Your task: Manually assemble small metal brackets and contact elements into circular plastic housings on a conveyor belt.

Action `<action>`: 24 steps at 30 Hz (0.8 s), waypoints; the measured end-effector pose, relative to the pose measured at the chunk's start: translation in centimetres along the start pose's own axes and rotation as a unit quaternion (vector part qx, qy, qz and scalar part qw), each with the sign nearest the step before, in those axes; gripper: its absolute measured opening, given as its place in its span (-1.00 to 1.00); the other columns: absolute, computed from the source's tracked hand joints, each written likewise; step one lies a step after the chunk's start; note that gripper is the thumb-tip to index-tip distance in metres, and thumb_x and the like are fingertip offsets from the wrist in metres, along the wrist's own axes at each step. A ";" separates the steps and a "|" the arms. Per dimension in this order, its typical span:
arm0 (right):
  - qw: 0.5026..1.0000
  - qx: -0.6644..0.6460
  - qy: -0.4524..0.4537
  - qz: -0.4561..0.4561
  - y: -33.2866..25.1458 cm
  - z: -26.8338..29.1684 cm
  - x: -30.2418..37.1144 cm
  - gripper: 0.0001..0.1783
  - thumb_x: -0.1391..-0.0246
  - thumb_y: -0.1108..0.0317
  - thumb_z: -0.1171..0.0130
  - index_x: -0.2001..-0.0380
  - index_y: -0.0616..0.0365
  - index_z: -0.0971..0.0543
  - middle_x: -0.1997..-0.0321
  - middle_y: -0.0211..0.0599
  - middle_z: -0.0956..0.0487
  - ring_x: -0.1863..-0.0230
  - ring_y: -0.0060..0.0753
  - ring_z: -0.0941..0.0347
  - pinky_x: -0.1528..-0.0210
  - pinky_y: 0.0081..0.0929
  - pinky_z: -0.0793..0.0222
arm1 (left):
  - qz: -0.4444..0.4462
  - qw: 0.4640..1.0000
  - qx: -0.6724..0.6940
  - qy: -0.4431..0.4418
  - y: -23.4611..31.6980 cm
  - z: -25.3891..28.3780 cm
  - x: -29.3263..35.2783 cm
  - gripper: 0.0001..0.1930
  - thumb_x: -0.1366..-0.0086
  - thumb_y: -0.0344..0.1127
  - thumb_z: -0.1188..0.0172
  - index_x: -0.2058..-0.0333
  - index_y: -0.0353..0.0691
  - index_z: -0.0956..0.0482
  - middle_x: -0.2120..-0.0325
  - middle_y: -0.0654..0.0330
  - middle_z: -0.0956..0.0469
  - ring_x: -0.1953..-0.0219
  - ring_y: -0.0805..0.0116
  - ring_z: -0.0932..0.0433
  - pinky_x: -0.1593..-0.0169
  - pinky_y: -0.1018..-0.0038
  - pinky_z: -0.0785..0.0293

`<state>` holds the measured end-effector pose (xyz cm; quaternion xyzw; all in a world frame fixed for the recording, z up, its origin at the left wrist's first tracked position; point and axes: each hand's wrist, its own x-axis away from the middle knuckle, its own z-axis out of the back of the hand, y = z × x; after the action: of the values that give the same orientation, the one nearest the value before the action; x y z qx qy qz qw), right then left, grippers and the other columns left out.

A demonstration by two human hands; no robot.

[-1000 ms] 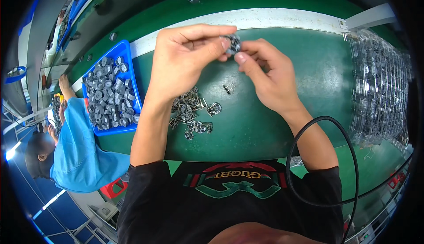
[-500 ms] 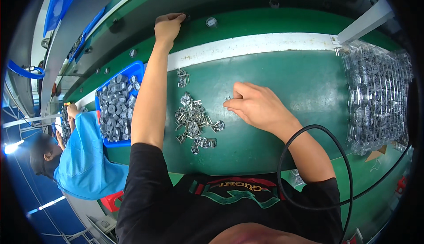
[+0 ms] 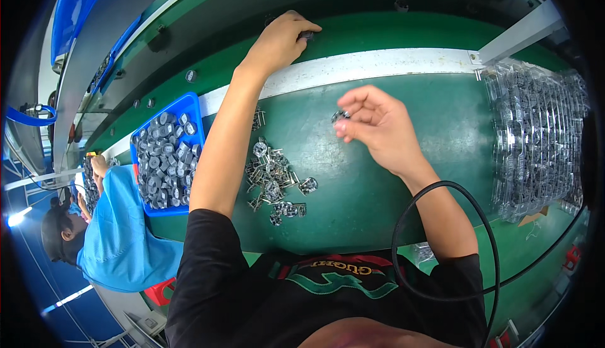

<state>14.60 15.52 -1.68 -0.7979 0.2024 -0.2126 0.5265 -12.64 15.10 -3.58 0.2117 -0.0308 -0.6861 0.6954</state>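
Note:
Stretched out over the green conveyor belt (image 3: 372, 29), my left hand (image 3: 277, 42) has its thumb and fingers closed on a small round part (image 3: 306, 34), dark with a pale face. Above the worktable, my right hand (image 3: 381, 127) pinches a shiny metal part (image 3: 340, 116) between thumb and fingertips; its exact kind is too small to tell. Left of that hand lies a loose pile of shiny metal parts with pins (image 3: 272, 178). A few similar pieces (image 3: 258, 119) lie farther off, partly hidden by my left forearm.
A blue bin (image 3: 200, 121) of grey round parts stands left of my left arm. Stacked clear plastic trays (image 3: 535, 140) fill the right side. A white rail (image 3: 391, 60) separates table and belt. A black cable (image 3: 403, 215) loops by my right forearm. A person in blue (image 3: 126, 234) works at left.
My left hand has moved right along the belt and closed on the round part that lay there. My right hand has risen slightly and turned, bringing the metal part into view.

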 end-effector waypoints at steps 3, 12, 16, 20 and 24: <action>1.000 0.014 0.016 0.008 -0.9 0.3 0.0 -0.85 -0.13 0.57 -0.25 0.21 0.32 -0.62 0.29 -0.29 -0.58 0.33 -0.49 -0.58 0.31 -0.57 -0.49 | 0.095 0.994 0.053 0.007 2.8 1.9 1.4 -0.66 -0.13 -0.55 -0.25 0.08 -0.17 -0.66 0.18 0.06 -0.52 0.21 0.24 -0.62 0.05 0.44 -0.56; 0.994 0.056 0.054 0.074 -0.8 -0.2 0.7 -0.88 -0.12 0.52 -0.30 0.25 0.30 -0.66 0.22 -0.30 -0.61 0.27 -0.55 -0.55 0.27 -0.58 -0.48 | 0.248 0.854 0.455 0.046 12.4 4.3 10.1 -0.55 -0.09 -0.72 -0.28 -0.01 -0.48 -0.55 0.11 0.04 -0.58 0.18 0.40 -0.64 0.05 0.56 -0.58; 0.966 0.179 0.063 0.174 0.0 -0.8 0.9 -0.86 -0.07 0.56 -0.31 0.25 0.28 -0.66 0.25 -0.29 -0.58 0.30 -0.52 -0.55 0.28 -0.59 -0.49 | 0.271 0.835 0.473 0.070 14.1 3.0 12.1 -0.55 -0.08 -0.71 -0.35 0.00 -0.47 -0.56 0.26 0.08 -0.64 0.25 0.44 -0.66 0.15 0.62 -0.59; 0.894 0.335 0.054 0.291 -0.3 -1.1 0.9 -0.83 -0.01 0.61 -0.32 0.28 0.24 -0.66 0.28 -0.29 -0.55 0.35 -0.47 -0.54 0.36 -0.59 -0.48 | 0.252 0.849 0.460 0.065 14.6 2.7 12.8 -0.56 -0.05 -0.69 -0.38 0.04 -0.46 -0.58 0.28 0.05 -0.66 0.31 0.46 -0.67 0.22 0.63 -0.59; 0.875 0.362 0.048 0.319 -0.1 -1.3 0.9 -0.82 0.03 0.64 -0.33 0.31 0.24 -0.65 0.30 -0.29 -0.53 0.39 -0.43 -0.54 0.41 -0.56 -0.48 | 0.236 0.855 0.457 0.068 14.5 2.1 13.1 -0.56 -0.04 -0.69 -0.40 0.05 -0.46 -0.59 0.29 0.05 -0.66 0.33 0.47 -0.67 0.24 0.62 -0.60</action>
<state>14.65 14.08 -0.99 -0.4328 0.3800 -0.1292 0.8072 1.08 1.48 -0.05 0.5380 -0.3421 -0.3940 0.6621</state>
